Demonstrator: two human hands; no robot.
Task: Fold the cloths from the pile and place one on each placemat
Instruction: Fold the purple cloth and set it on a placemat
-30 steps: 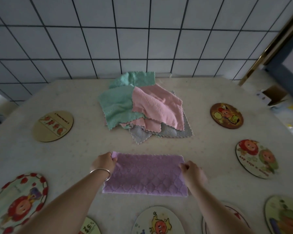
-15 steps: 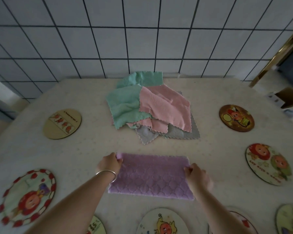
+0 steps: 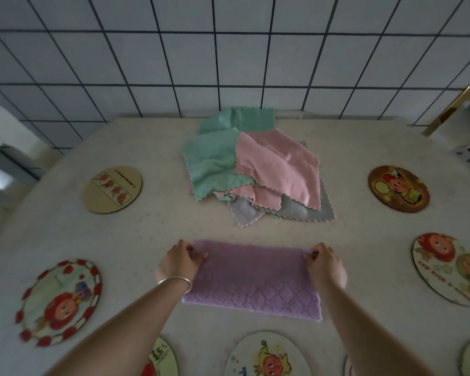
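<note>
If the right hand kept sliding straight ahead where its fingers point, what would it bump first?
Probably the grey cloth at the pile's near edge. The right hand points up and slightly inward; only bare table lies between.

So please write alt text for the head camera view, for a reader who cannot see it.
Two hands, left hand and right hand, pinch the far corners of a purple cloth lying flat on a table. Beyond it lies a pile of cloths; round placemats ring the table.

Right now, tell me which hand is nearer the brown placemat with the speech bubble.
Right. The right hand pinches the purple cloth's far right corner, on the brown placemat's side; the left hand holds the opposite corner, farther away.
</note>
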